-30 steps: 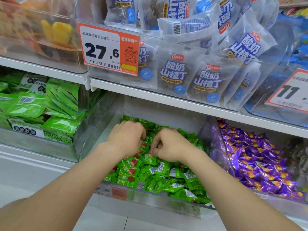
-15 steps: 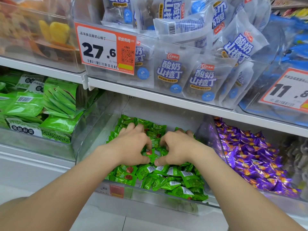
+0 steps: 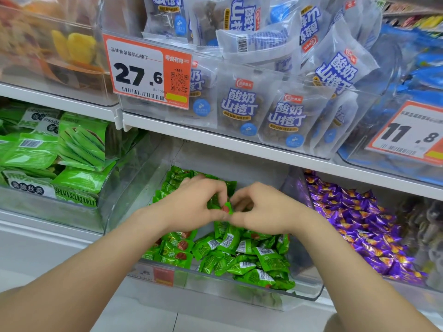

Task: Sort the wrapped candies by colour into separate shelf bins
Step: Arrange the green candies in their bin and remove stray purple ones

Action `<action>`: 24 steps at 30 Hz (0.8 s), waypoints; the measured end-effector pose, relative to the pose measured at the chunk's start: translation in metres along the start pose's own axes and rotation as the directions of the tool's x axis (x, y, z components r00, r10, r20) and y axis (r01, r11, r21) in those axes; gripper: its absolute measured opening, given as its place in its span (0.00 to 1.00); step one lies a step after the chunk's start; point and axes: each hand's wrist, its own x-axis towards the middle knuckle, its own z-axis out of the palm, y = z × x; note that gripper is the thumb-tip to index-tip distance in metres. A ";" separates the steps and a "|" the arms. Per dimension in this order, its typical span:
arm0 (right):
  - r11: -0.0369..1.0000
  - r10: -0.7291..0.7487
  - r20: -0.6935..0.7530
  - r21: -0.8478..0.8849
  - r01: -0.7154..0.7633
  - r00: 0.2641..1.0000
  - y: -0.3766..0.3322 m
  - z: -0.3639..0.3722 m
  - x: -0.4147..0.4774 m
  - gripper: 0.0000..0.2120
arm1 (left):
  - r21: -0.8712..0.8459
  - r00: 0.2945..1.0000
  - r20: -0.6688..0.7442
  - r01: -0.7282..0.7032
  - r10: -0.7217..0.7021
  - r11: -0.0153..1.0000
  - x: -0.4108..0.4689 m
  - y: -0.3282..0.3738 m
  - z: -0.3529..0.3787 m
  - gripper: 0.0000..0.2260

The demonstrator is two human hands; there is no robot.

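A clear shelf bin (image 3: 239, 289) on the lower shelf holds a heap of green wrapped candies (image 3: 244, 255). Both my hands are inside it, over the heap. My left hand (image 3: 191, 207) has its fingers curled and its thumb meets one green candy (image 3: 226, 208) with a red picture. My right hand (image 3: 261, 212) pinches the same candy from the other side, fingers bent. The candy is lifted slightly above the pile between the two hands. To the right, a neighbouring bin holds purple wrapped candies (image 3: 359, 226).
Green snack packets (image 3: 72, 152) fill the bin at left. The upper shelf carries white-and-blue packets (image 3: 285, 116) behind an orange 27.6 price tag (image 3: 146, 73) and an 11.8 tag (image 3: 412, 135). The white shelf edge (image 3: 239, 144) overhangs the candy bin. Floor tiles show below.
My hands pressed flat into the green heap half a second ago; now they have risen a little and come together, pinching one green candy between them.
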 end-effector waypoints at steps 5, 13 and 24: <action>0.950 -0.039 -0.117 0.304 0.073 0.992 0.007 0.003 0.002 0.12 | -0.246 0.998 -0.062 -0.035 0.020 0.969 -0.002 0.006 -0.004 0.11; 0.864 0.023 -0.126 0.501 0.044 0.992 0.005 -0.001 -0.002 0.12 | -0.476 0.972 -0.080 0.158 -0.221 0.865 -0.009 0.012 -0.020 0.16; 0.998 0.031 -0.242 -0.052 -0.045 0.970 0.009 0.028 0.039 0.11 | 0.227 0.966 -0.056 0.257 -0.251 0.939 -0.015 -0.012 -0.008 0.11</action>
